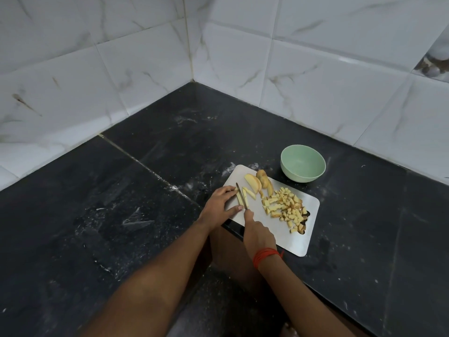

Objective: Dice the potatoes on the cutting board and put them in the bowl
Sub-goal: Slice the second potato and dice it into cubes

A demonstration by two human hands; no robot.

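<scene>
A white cutting board (279, 229) lies on the black counter. My left hand (220, 205) steadies a few potato strips (243, 197) at the board's left end, fingertips on them. My right hand (257, 233) grips a knife (241, 195) whose blade lies between the strips. Beyond the blade lie potato slices (254, 183) and a skin-on potato piece (263, 178). A pile of diced potato (288, 206) covers the board's right side. The pale green bowl (302, 166) stands behind the board, and I see nothing in it.
The black stone counter (145, 215) runs into a corner of white marble-pattern wall tiles (218, 57). White dust streaks mark the counter left of the board. A red thread band circles my right wrist. The counter's front edge passes under the board's near corner.
</scene>
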